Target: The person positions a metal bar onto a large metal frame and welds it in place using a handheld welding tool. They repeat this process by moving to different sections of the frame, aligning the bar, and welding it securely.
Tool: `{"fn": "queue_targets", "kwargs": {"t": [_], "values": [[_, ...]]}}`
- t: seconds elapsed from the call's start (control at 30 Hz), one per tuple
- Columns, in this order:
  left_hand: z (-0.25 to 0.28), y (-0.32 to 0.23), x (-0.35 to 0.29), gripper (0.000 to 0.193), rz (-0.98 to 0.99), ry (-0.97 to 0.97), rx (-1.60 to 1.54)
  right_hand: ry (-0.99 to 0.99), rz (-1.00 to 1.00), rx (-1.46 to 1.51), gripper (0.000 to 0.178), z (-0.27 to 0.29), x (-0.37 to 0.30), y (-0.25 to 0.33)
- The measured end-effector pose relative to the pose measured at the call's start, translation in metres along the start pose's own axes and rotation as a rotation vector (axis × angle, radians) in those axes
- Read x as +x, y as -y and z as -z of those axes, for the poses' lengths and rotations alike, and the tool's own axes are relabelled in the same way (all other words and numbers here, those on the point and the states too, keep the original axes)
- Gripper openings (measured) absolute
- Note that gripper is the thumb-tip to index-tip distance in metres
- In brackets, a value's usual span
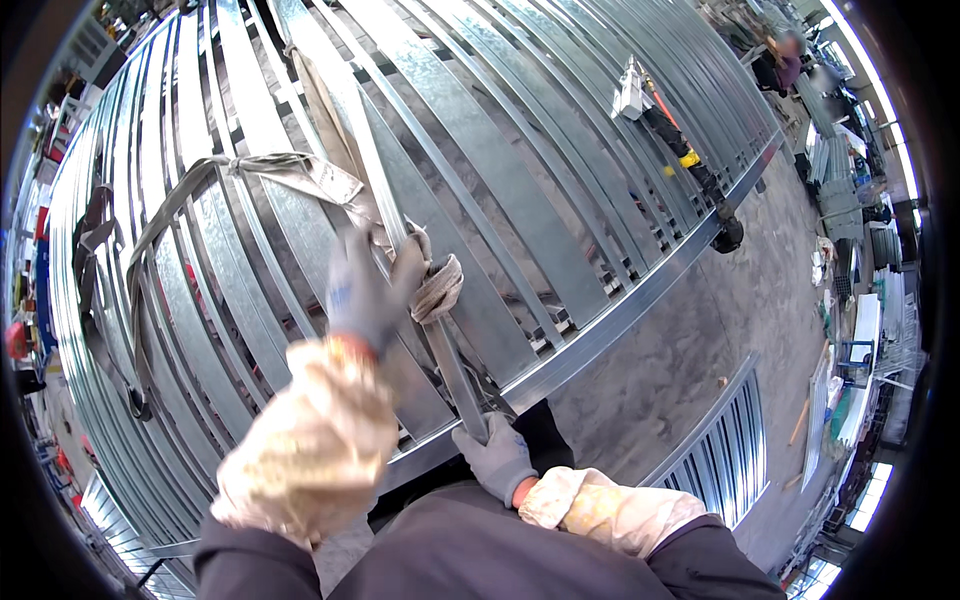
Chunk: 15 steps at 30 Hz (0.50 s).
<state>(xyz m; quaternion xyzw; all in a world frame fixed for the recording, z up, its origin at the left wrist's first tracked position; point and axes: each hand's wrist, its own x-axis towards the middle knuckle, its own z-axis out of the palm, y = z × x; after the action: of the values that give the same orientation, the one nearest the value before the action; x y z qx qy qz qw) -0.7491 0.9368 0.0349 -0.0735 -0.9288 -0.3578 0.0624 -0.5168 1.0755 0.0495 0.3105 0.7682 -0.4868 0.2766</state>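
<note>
A grey webbing strap [453,372] runs down over the metal frame's near edge, and my gloved right hand [497,455] is closed round its lower part. Farther up, the strap is bunched into a loop [438,290]. Just left of that bunch is my gloved left hand [365,290], somewhat blurred, its thumb apart from the fingers. It seems to hold nothing; whether it touches the strap I cannot tell. More grey webbing [270,165] trails leftward across the slats from near the bunch. Beneath lies a large frame of galvanized metal slats [480,190].
A long black tool with a silver head and yellow band [685,155] rests across the slats at right. Dark webbing [92,240] hangs at far left. A smaller slatted metal panel [715,440] is low at right. People [785,60] are in the far right background.
</note>
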Motion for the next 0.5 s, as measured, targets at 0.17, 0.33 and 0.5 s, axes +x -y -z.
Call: {"fn": "queue_targets", "kwargs": {"t": [0.17, 0.33, 0.5], "values": [[0.019, -0.025, -0.161, 0.092, 0.365, 0.406, -0.133, 0.108, 0.117, -0.037, 0.039, -0.029, -0.002, -0.017], [0.022, -0.047, -0.185, 0.040, 0.603, 0.579, -0.185, 0.328, 0.284, -0.156, 0.059, -0.048, 0.013, -0.063], [0.004, -0.054, -0.199, 0.034, 0.679, 0.391, -0.262, 0.876, 0.231, -0.660, 0.076, 0.042, 0.046, 0.016]]}}
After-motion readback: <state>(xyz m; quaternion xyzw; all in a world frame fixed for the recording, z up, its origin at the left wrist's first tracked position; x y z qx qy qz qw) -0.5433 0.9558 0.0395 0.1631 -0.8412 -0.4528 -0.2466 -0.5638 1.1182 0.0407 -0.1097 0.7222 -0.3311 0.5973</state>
